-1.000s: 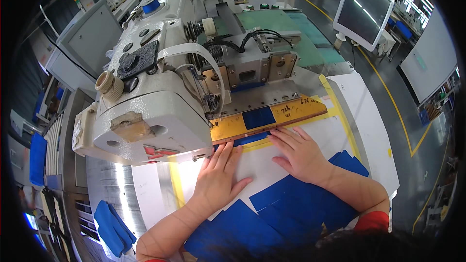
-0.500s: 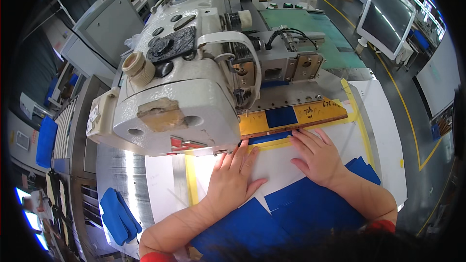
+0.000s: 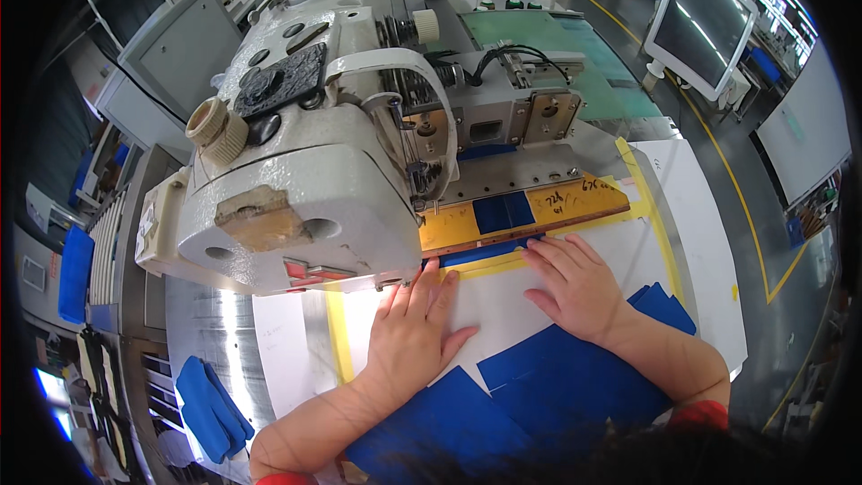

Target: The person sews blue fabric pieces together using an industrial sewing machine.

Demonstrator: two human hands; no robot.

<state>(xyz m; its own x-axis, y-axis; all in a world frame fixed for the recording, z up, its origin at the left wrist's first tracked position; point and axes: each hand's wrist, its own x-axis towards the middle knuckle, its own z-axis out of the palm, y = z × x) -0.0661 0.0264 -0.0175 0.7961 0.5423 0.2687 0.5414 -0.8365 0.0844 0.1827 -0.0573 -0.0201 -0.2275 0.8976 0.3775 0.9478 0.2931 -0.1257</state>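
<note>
A narrow blue fabric strip (image 3: 489, 252) lies along the front edge of a yellow clamp plate (image 3: 575, 201), which has a blue patch showing in its middle. My left hand (image 3: 409, 334) rests flat, fingers stretched out, their tips at the strip's left end beside the sewing machine head (image 3: 269, 181). At the strip's right end, my right hand (image 3: 579, 289) lies open with its fingertips on or against the cloth by the plate's edge. Below both hands, blue fabric pieces (image 3: 575, 375) spread over the white board (image 3: 368, 314). Neither hand grasps anything.
Folded blue pieces (image 3: 213, 409) lie on the metal table at left, and another blue piece (image 3: 663, 304) sits by my right forearm. Yellow tape (image 3: 660, 233) borders the white board. A screen (image 3: 703, 22) stands at the far right, near a green work surface (image 3: 575, 63).
The whole view has shifted slightly, so things appear further left. Both hands keep nearly the same place at the strip.
</note>
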